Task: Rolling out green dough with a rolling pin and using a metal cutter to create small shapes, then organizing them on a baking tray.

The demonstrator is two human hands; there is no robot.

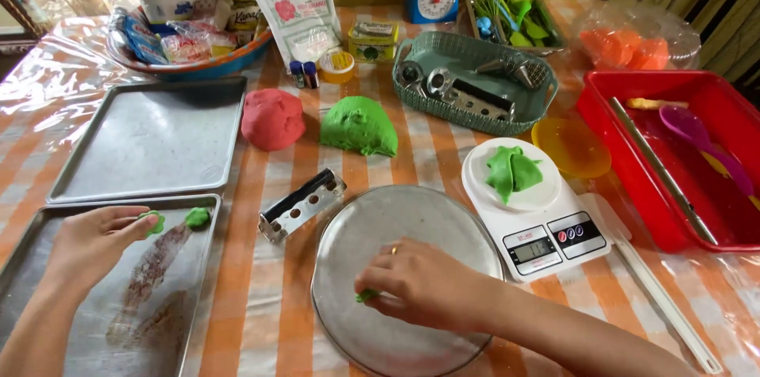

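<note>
My left hand rests over the near baking tray and pinches a small green dough piece. A second green dough piece lies on the tray just right of it. Over the round metal plate, my right hand has its fingertips closed on a small bit of green dough. A ring shows on one finger of that hand.
A red dough lump and a green dough lump sit behind a metal press. A white digital scale carries green dough. An empty baking tray, a green basket of metal parts and a red tub surround them.
</note>
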